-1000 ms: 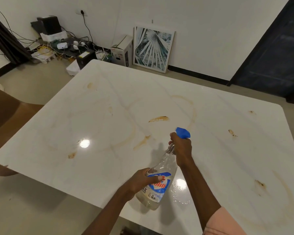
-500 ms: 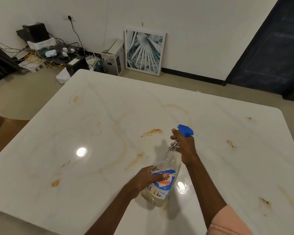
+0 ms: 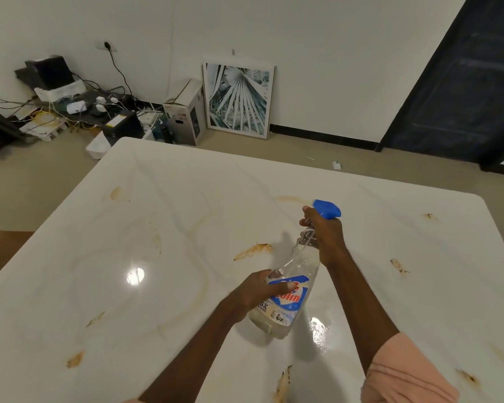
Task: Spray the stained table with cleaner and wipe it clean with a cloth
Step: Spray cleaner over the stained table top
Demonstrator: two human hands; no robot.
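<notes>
Your spray bottle has swung farther across the worktop; both hands' fingers stay clamped on it, stains ahead unsprayed.

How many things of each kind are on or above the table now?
Hands: 2, left hand and right hand
Spray bottle: 1
Cloth: 0 in view
Total: 3, over the stained table

Even indoor light from overhead; lamp glare spots on glossy table, soft bottle shadow on it. Wide-angle bending at edges, slightly soft throughout, dark doorway right.
</notes>
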